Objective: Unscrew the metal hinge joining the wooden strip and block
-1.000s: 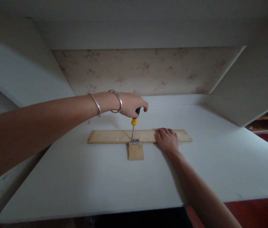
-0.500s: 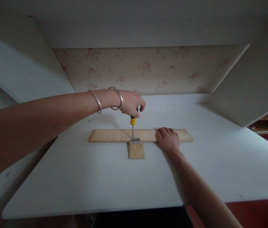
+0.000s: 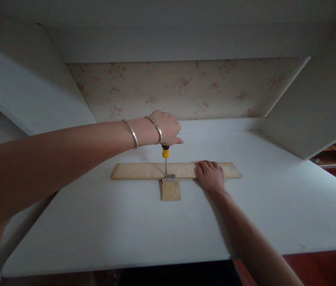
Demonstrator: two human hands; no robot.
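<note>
At mid-frame, a screwdriver [image 3: 166, 153] is gripped by the left hand [image 3: 168, 127], its tip at a metal hinge [image 3: 170, 178]. Right of centre, the wooden board [image 3: 139, 171] is overlaid by the flattened right hand [image 3: 211, 175].

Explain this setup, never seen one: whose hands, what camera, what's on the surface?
No machine here: these are a person's bare hands, seen by a head-worn camera looking forward and down. On the white surface lie a long wooden board and, on its near side, a small wooden piece. A metal hinge spans the two. The left hand holds a yellow-and-black screwdriver, tip down at the hinge; the right hand rests on the board.
</note>
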